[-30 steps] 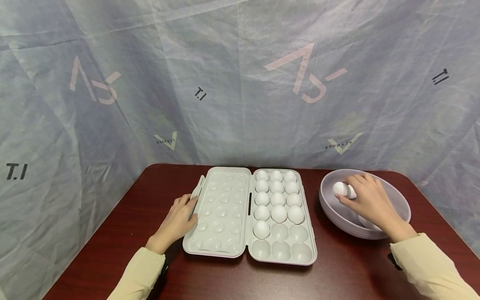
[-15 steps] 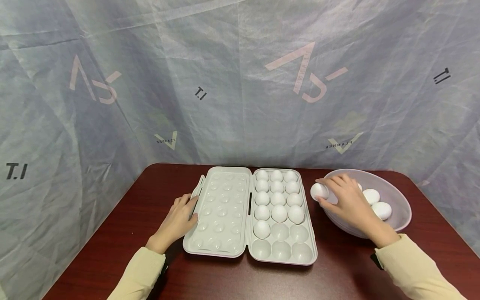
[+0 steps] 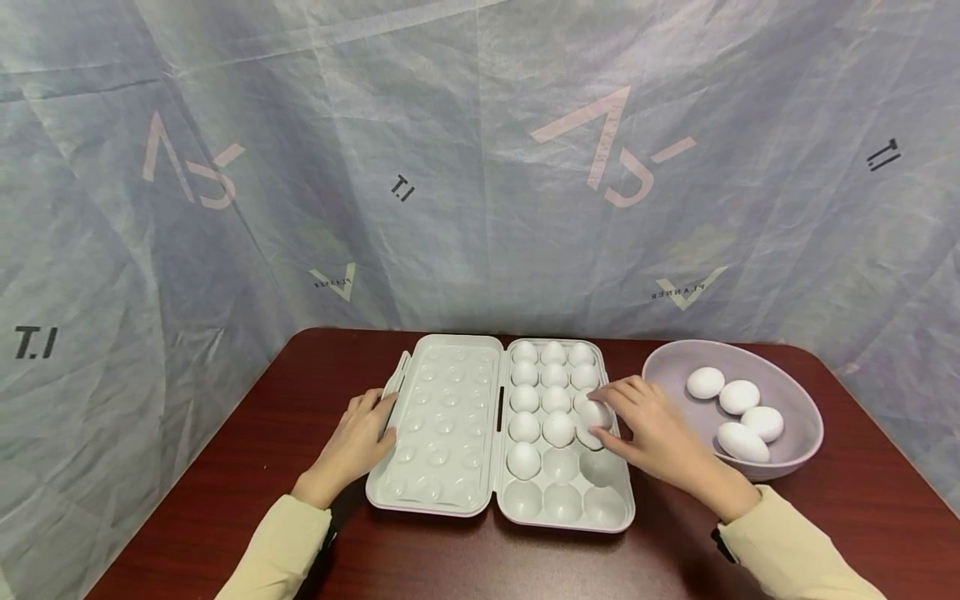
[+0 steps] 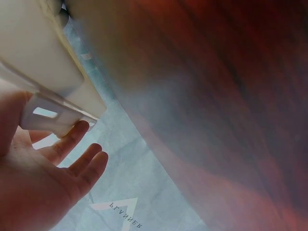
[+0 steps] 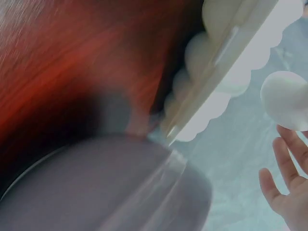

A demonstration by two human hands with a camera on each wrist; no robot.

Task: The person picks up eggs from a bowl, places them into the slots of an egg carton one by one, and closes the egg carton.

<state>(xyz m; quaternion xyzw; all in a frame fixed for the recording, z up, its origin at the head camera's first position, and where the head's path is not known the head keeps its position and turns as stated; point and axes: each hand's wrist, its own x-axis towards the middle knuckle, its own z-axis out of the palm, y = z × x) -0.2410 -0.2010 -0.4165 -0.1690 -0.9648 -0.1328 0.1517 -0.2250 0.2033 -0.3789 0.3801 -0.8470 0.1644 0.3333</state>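
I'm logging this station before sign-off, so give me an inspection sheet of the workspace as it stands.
Surface: dark red table.
Job's things: open egg tray, front cups empty; lid flat at left; bowl with four eggs.
Clutter: nothing seen.
Hands: left hand rests at the lid's edge; right hand holds an egg over the tray.
Cables: nothing seen.
Surroundings: grey printed sheet behind.

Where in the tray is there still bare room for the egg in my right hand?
Tray: near row's three cups and the middle cup beside the lone egg are bare. Far rows are crowded. Right hand holds the egg.
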